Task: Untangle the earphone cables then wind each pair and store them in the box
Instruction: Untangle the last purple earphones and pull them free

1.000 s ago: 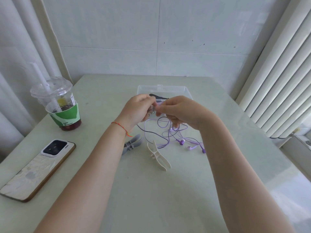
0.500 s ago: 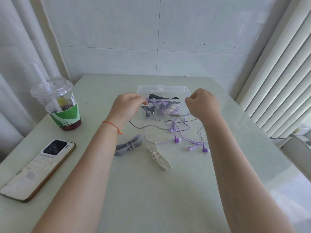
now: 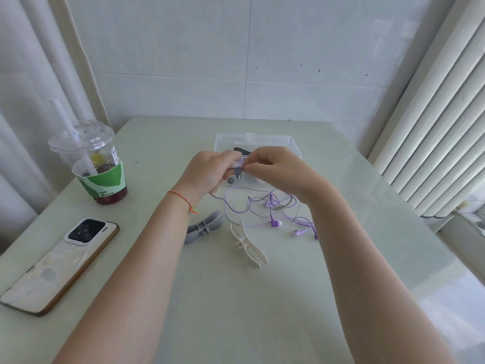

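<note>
Pinching what looks like a knot in the purple cables [image 3: 237,206], left hand [image 3: 210,172] and right hand [image 3: 275,170] should tease loops apart gently, never yanking.

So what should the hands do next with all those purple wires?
Probably pull slowly apart to slide one wire free. Both the left hand and the right hand pinch the purple wires together above the table, while loops and earbuds below look crossed and tangled, so winding seems too early.
</note>
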The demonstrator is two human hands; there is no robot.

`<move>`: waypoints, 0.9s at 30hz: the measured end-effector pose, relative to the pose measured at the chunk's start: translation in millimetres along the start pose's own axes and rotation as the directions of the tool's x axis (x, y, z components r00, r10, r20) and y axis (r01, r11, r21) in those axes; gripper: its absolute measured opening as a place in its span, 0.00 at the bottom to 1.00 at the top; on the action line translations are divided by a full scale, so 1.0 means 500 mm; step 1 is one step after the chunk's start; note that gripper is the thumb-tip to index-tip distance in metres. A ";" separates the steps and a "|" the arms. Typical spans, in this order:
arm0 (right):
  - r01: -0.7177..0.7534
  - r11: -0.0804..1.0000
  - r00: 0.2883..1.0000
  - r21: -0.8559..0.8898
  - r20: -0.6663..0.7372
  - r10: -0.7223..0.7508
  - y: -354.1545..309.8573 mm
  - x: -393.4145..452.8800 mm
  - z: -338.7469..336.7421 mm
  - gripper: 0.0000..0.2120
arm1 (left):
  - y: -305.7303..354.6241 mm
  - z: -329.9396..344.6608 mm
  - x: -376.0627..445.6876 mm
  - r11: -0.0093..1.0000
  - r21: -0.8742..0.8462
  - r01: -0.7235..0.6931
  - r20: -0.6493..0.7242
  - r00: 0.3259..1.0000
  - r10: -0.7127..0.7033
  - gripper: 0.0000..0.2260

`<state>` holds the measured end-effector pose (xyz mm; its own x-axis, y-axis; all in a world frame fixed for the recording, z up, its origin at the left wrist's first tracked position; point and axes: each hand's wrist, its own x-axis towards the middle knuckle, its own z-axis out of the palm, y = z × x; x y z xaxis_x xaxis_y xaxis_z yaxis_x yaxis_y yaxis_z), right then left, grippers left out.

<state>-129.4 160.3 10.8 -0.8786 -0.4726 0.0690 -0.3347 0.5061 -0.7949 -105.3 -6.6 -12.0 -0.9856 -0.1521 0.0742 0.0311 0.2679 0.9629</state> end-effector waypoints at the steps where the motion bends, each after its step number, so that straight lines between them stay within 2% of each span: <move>1: 0.007 0.999 1.000 -0.037 -0.025 -0.008 0.007 0.003 -0.008 0.06 | 0.001 -0.006 0.001 0.999 -0.031 0.007 -0.032 0.999 -0.008 0.17; 3: -0.027 0.986 0.986 -0.162 -0.167 0.000 0.030 0.016 -0.023 0.09 | 0.000 -0.016 0.003 0.997 -0.083 -0.003 -0.114 0.993 -0.006 0.12; 5: -0.201 0.927 0.925 -0.317 -0.373 0.073 0.058 0.034 -0.036 0.10 | -0.003 -0.025 0.008 0.989 -0.147 -0.034 -0.223 0.975 0.000 0.10; 7: -0.375 0.844 0.859 -0.383 -0.486 0.161 0.075 0.040 -0.042 0.11 | -0.007 -0.029 0.013 0.982 -0.175 -0.068 -0.286 0.958 0.015 0.08; 9: -0.400 0.806 0.866 -0.436 -0.469 0.176 0.075 0.038 -0.040 0.13 | -0.010 -0.027 0.015 0.985 -0.144 -0.096 -0.250 0.967 0.058 0.08; 11: -0.270 0.867 0.910 -0.418 -0.406 0.088 0.053 0.033 -0.030 0.19 | -0.011 -0.018 0.011 0.990 -0.063 -0.124 -0.156 0.981 0.113 0.09; 12: -0.160 0.926 0.930 -0.342 -0.368 0.025 0.034 0.027 -0.023 0.21 | -0.008 -0.009 0.007 0.990 -0.020 -0.138 -0.109 0.985 0.135 0.08; 14: 0.038 0.997 0.960 -0.062 -0.275 -0.054 -0.001 0.018 -0.005 0.24 | -0.004 0.010 -0.001 0.988 0.031 -0.153 -0.045 0.987 0.155 0.07; 16: 0.105 0.985 0.984 0.140 -0.159 -0.082 -0.020 0.008 0.010 0.24 | -0.005 0.024 -0.004 0.985 0.056 -0.163 -0.013 0.986 0.164 0.07; 19: 0.115 0.989 0.991 0.094 -0.085 -0.107 -0.021 0.002 0.021 0.22 | -0.008 0.027 -0.002 0.985 0.081 -0.154 -0.021 0.987 0.156 0.14; 22: 0.100 0.988 0.992 0.120 -0.087 -0.090 -0.015 0.002 0.022 0.19 | -0.005 0.024 0.000 0.991 0.053 -0.122 -0.059 0.990 0.125 0.18; 27: 0.083 0.996 0.990 0.016 -0.114 -0.080 -0.002 0.010 0.014 0.06 | -0.007 0.014 0.004 0.997 -0.004 -0.071 -0.097 0.993 0.070 0.21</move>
<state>-131.0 152.5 7.6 -0.8819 -0.4266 0.2006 -0.4007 0.4541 -0.7958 -108.7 -1.0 -16.8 -0.9601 -0.2248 0.1663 0.1015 0.2740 0.9564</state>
